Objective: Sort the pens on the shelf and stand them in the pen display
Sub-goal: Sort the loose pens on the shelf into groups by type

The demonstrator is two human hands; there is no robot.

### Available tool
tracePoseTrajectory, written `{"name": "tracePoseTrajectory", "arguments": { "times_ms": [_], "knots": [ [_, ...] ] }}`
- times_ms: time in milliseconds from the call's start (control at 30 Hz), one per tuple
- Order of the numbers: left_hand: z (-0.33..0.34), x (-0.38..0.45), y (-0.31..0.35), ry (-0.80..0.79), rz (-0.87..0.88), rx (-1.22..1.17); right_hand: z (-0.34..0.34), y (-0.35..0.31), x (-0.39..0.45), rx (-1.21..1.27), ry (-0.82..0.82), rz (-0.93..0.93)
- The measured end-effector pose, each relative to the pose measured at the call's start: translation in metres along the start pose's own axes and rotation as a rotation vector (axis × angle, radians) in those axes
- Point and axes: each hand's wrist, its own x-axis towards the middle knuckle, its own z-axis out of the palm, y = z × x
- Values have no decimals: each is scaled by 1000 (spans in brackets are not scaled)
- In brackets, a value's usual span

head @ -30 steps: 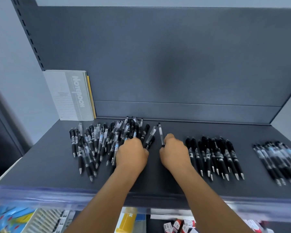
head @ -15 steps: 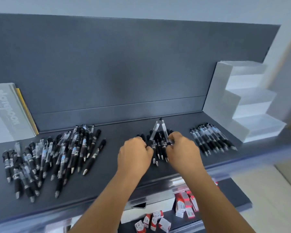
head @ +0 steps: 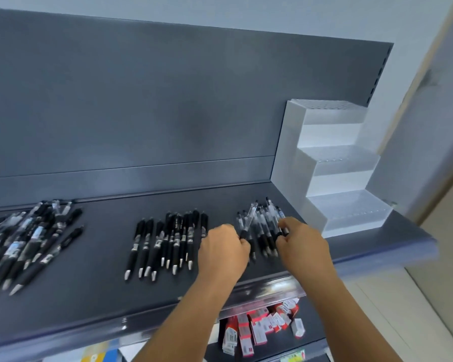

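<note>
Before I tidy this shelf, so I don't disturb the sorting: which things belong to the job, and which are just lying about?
Job:
clear pens, held by left hand and right hand
black pens
mixed pile
white pen display

Lying about:
red and white boxes on the lower shelf

Dark grey back panel [head: 168, 100] below a pale wall [head: 298, 11]; beige floor [head: 442, 296] at right.

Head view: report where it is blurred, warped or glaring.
Head view: motion blur smears the pen pile at far left and the clear pens by both hands; the middle black pens read sharper; wide-angle bend tilts the shelf back panel; glare on the shelf's front edge; the white display is bright, hole detail faint.
</note>
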Motion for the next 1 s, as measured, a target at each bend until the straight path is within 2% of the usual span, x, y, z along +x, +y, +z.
{"name": "tracePoseTrajectory", "arguments": {
  "times_ms": [167, 367, 567, 833, 1000],
  "knots": [
    [22, 1, 22, 29, -69, 27, 10, 18, 21, 8, -60, -31],
    [33, 1, 29, 7, -64, 89, 14, 20, 26, -5, -127, -116],
    [27, -3, 22, 17, 49, 151, 11, 13, 21, -35, -117, -162],
    [-24, -13, -29, 68, 175, 242, 6, -43, -8, -64, -129, -375],
    [-67, -29, -82, 96, 153, 280, 17, -97, -35, -42, -156, -452]
  ]
}}
